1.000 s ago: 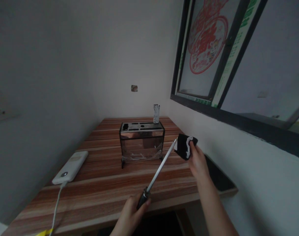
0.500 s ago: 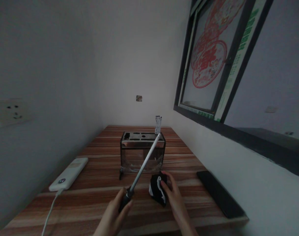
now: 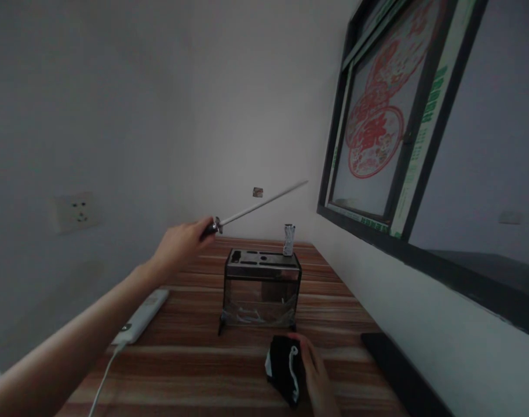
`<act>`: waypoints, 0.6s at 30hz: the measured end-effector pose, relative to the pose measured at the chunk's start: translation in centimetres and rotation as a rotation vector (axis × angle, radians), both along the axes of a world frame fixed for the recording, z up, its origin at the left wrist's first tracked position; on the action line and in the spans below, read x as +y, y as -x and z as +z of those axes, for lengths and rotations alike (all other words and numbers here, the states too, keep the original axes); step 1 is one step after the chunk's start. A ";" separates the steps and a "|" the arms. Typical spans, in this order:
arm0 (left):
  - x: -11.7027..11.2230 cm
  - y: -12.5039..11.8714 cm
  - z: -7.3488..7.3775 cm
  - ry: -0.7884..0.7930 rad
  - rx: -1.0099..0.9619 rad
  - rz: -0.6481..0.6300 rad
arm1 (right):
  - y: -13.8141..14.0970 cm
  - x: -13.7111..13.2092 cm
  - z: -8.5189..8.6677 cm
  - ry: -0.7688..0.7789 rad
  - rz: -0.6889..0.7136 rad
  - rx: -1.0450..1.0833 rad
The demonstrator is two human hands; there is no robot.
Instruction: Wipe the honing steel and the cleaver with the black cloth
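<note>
The slotted stand (image 3: 262, 272), clear-sided with a dark frame, sits upright on the striped wooden tabletop (image 3: 194, 359). Above and to the left of the stand, the left hand (image 3: 183, 240) is closed firmly round the dark handle (image 3: 209, 230) of a slim metal rod (image 3: 264, 202). The rod slants up to the right, its length crossing above the stand in this view and well clear of the slots.

In front of the stand, on the near side and a little to its right, the right hand (image 3: 315, 373) grips a black cloth (image 3: 284, 368) by the right edge. The cloth carries a wavy white line and a pale patch at its left side; whether it rests on the tabletop I cannot tell, and part of the grip is hidden.

At the right end of the stand's top, a silvery piece (image 3: 289, 239) stands upright. Left of the stand lies a white oblong block (image 3: 146, 315) with a white cable (image 3: 105, 370) running from its near end. To the right and nearer than the stand — close along the wall — lies a flat dark slab (image 3: 398, 370). Up and right of the stand, a dark-framed window shows round red designs (image 3: 375, 142).
</note>
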State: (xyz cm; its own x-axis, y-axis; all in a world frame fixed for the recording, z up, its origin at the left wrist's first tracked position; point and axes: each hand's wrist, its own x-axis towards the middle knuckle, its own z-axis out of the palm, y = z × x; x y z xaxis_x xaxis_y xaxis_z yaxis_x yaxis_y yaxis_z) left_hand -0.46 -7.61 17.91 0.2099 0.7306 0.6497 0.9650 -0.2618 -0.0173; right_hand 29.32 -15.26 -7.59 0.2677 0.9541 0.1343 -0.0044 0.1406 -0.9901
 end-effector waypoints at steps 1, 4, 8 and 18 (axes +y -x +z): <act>0.5 0.4 1.3 -0.031 0.084 0.045 | -0.2 0.2 -0.2 0.015 0.002 0.019; 1.8 1.4 5.2 -0.129 0.312 0.034 | -0.6 0.7 -0.5 0.057 -0.002 0.065; 3.3 2.0 10.1 -0.209 0.553 0.046 | -0.5 0.7 -0.1 0.055 0.032 0.135; 5.9 -1.8 19.3 -0.553 0.952 0.000 | 0.1 -0.5 1.8 0.140 0.240 0.436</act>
State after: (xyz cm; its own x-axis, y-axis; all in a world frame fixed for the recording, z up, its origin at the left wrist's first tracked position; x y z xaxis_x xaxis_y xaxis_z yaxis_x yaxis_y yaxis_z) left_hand 1.37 -1.72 37.22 0.7985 0.3888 0.4596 0.4948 0.0109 -0.8689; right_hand 29.17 -15.76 -5.82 0.0420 0.9963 -0.0745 -0.4363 -0.0488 -0.8985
